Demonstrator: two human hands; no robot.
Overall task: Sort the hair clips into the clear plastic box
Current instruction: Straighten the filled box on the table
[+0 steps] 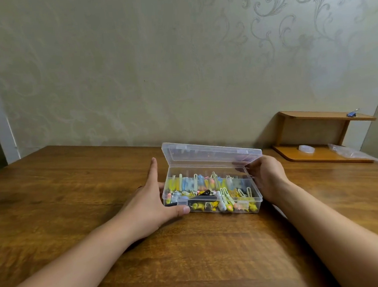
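Left grip point(151, 206): fingers spread, thumb pressed on near-left corner of clear rectangular plastic box point(213, 209). Right grip point(266, 177): clasped on lid's point(206, 152) right end, half-raised. Colourful plastic hair clips point(209, 188) filled box, mid brown wooden desk point(74, 197).

Soft, dim light; my forearms stretch at the lower frame edges (wide-angle warp), and everything looks slightly blurry.

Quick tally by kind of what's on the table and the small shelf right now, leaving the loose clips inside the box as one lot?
Clear plastic box, lid open: 1
Lot of hair clips inside it: 1
Wooden shelf: 1
Blue clip on shelf top: 1
Tape roll: 1
Plastic bag: 1
Total: 6
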